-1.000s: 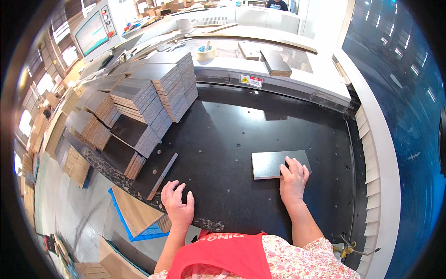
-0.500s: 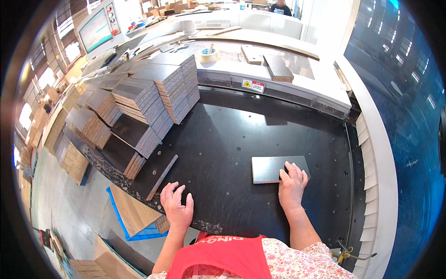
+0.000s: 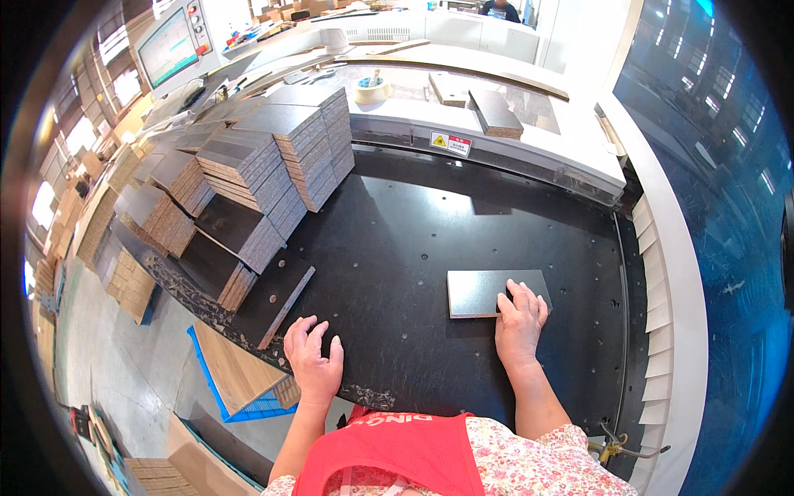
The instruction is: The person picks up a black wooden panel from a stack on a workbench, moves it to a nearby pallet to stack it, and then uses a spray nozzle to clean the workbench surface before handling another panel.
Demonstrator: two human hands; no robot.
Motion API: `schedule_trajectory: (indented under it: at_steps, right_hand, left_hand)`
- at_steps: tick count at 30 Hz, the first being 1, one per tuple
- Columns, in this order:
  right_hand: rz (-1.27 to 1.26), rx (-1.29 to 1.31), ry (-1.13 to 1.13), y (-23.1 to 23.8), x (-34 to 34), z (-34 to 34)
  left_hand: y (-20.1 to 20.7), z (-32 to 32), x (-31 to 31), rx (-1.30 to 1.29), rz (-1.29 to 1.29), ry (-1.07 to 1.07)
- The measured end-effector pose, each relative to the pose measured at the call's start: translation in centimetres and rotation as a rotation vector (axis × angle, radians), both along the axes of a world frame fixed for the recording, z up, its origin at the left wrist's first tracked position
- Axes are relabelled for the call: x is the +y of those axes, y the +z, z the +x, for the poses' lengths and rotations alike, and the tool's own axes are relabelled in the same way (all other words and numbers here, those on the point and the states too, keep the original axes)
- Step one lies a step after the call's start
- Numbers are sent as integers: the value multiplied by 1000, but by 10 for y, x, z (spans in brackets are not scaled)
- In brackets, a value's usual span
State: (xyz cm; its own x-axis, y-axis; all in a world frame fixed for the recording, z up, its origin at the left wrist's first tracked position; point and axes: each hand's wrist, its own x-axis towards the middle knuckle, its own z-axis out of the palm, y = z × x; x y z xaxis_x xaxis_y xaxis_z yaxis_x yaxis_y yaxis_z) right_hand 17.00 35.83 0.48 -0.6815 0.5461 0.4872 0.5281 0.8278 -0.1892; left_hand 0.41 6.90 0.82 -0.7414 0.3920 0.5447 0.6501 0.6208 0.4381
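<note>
A dark grey rectangular board lies flat on the black table in front of me. My right hand rests on its right end, fingers spread over the top face and near edge, not wrapped round it. At the table's near left edge, my left hand is open, its fingers loosely bent and apart, holding nothing. Just beyond those fingers lies a narrow strip of board, set at a slant. Farther left stand stacks of cut dark boards with bare chipboard edges.
Along the table's far side runs a white machine beam bearing a tape roll and a dark block. A white pleated cover borders the right. Wood panels on a blue pallet sit on the floor to the left.
The view has shifted slightly, so the table and stacks appear a little higher. Both hands keep nearly the same places, and the board stays under my right hand.
</note>
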Motion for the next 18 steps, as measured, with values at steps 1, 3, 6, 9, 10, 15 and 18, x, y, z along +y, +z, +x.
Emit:
schedule_trajectory:
  at_steps: [1, 3, 6, 9, 10, 15, 18]
  right_hand:
    - [4, -2, -2, 0, 0, 0]
    - [6, -4, -6, -2, 1, 0]
    - [3, 1, -5, -1, 1, 0]
    - [22, -12, -15, -2, 0, -1]
    - [32, -20, -23, -2, 1, -1]
    - [28, -18, -17, -1, 1, 0]
    - [27, -14, -16, -3, 1, -1]
  left_hand:
    - [0, 0, 0, -2, 1, -1]
    - [2, 0, 1, 1, -3, -2]
    - [2, 0, 1, 8, -5, -2]
    - [-1, 0, -1, 12, -6, 0]
    - [-1, 0, 0, 13, -7, -1]
    - [2, 0, 1, 9, -10, -4]
    - [1, 0, 0, 1, -15, -5]
